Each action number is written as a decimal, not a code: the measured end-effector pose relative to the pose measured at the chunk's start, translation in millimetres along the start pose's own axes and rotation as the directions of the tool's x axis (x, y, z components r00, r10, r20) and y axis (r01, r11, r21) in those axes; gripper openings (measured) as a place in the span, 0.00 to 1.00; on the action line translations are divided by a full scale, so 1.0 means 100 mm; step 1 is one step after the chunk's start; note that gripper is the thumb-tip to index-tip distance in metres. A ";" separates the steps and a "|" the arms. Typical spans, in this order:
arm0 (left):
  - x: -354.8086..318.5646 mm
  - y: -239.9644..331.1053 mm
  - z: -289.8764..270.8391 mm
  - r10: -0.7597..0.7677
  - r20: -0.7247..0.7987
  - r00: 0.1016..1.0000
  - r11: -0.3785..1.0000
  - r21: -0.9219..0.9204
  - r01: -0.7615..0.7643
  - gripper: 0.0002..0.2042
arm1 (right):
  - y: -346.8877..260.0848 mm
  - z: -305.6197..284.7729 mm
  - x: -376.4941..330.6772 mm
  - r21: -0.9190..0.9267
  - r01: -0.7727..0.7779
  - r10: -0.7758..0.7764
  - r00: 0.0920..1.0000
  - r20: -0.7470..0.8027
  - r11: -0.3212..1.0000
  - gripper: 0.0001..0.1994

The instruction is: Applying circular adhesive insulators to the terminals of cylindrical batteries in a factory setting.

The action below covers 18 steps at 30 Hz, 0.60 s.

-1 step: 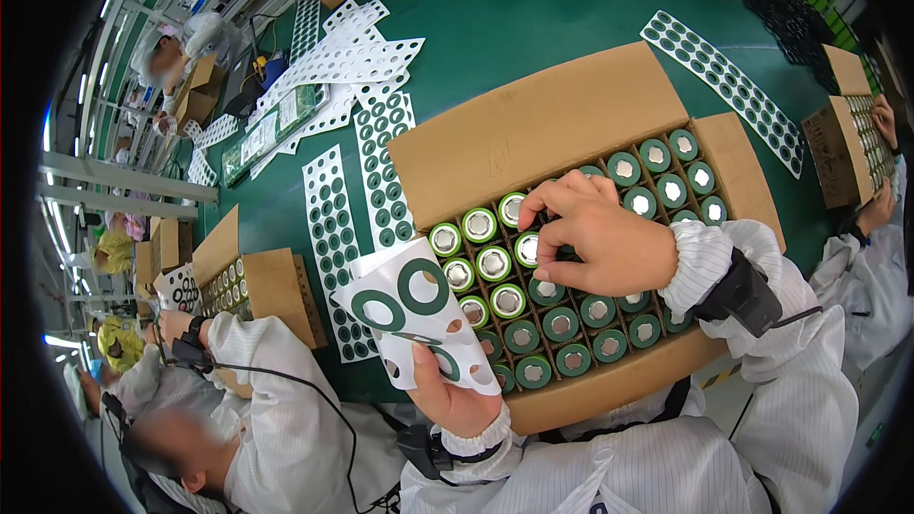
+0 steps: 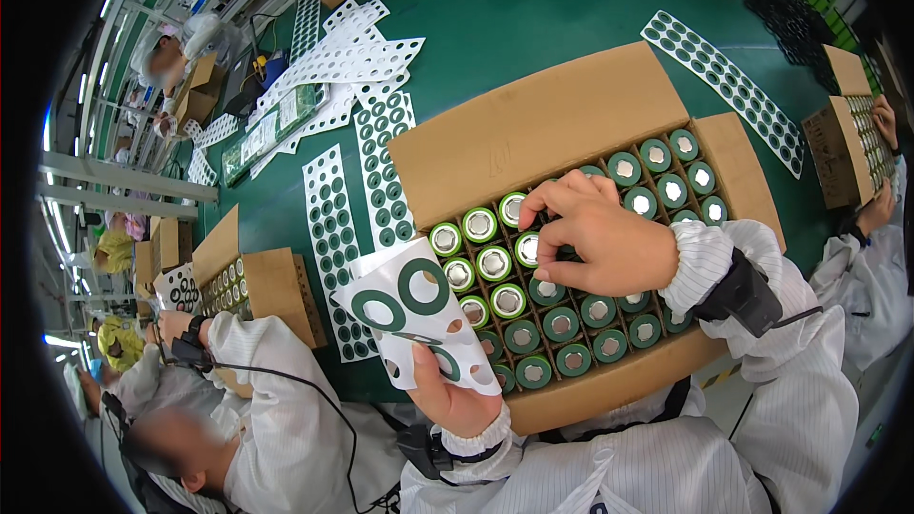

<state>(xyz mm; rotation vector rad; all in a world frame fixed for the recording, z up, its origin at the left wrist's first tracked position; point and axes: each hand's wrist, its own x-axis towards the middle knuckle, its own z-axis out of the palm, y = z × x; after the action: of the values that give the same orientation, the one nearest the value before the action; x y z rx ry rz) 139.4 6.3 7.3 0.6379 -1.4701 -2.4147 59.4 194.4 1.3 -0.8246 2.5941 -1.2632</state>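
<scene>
Here, at lower centre of the frame, the left hand [image 2: 455, 398] grips a curled white backing sheet [image 2: 419, 314] carrying dark green ring stickers [image 2: 423, 286]. Right of it, at frame centre, the open cardboard box [image 2: 533, 124] holds upright cylindrical cells [image 2: 495, 263]. The right hand [image 2: 600, 243], fingers pinched narrow, presses on a cell top [image 2: 526, 247]. For best results, centre each ring on the cell cap and press evenly, keeping the sheet close to the box.

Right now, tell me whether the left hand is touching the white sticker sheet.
Touching. The head view shows the left hand gripping the lower edge of the white sticker sheet, thumb pressed against it.
</scene>
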 end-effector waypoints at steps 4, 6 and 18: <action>0.00 0.00 0.02 0.039 0.007 0.999 0.999 -0.017 -0.039 0.14 | -0.01 -0.01 0.00 -0.005 -0.001 0.001 1.000 0.005 1.000 0.07; 0.01 0.00 -0.04 0.022 0.047 0.999 0.999 -0.029 -0.020 0.13 | -0.02 0.00 0.00 -0.013 0.003 -0.003 1.000 -0.007 1.000 0.07; -0.01 0.00 0.00 0.017 0.013 1.000 1.000 -0.027 -0.017 0.14 | -0.03 0.01 -0.02 -0.054 0.034 -0.036 0.999 -0.039 0.998 0.05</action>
<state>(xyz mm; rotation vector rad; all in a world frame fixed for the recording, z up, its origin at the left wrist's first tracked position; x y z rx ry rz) 140.1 6.7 7.7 0.6026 -1.4402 -2.4257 62.6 193.1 2.5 -0.8662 2.6667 -1.2374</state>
